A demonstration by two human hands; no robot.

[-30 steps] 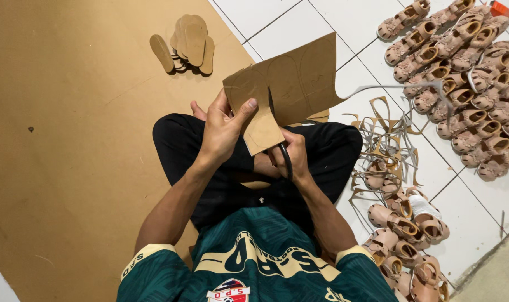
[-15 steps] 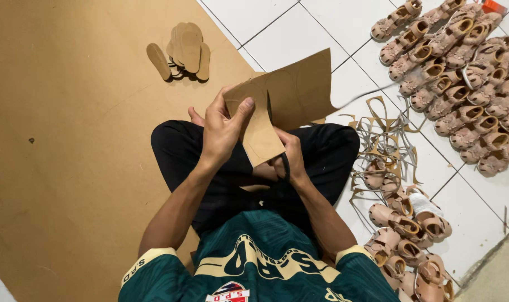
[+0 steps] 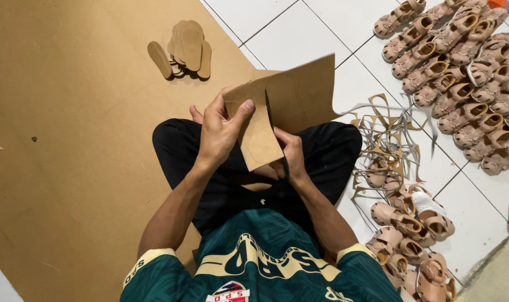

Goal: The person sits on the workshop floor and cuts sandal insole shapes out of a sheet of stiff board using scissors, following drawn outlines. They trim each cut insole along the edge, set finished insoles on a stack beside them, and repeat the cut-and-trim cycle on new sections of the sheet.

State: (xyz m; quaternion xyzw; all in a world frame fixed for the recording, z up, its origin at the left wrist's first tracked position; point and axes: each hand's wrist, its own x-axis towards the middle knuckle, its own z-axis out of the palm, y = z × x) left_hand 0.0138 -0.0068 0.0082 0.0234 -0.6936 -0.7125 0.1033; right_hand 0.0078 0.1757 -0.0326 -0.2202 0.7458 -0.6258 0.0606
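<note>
Over my lap, left hand (image 3: 218, 131) pinches the tan cardboard sheet (image 3: 277, 112); right hand (image 3: 291, 156) closes around dark scissors (image 3: 272, 120); cut-out soles (image 3: 181, 50) at eleven o'clock.

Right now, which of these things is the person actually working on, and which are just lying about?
In hand:
left hand gripping the brown sheet
right hand with dark scissors at the sheet

Lying about:
cut soles on the board
sandals on the tiles
offcut strips

Matt brown fibreboard sheet (image 3: 288, 100), glossy white floor tiles (image 3: 299, 39), smooth tan leather-look sandals (image 3: 461, 50)
</note>
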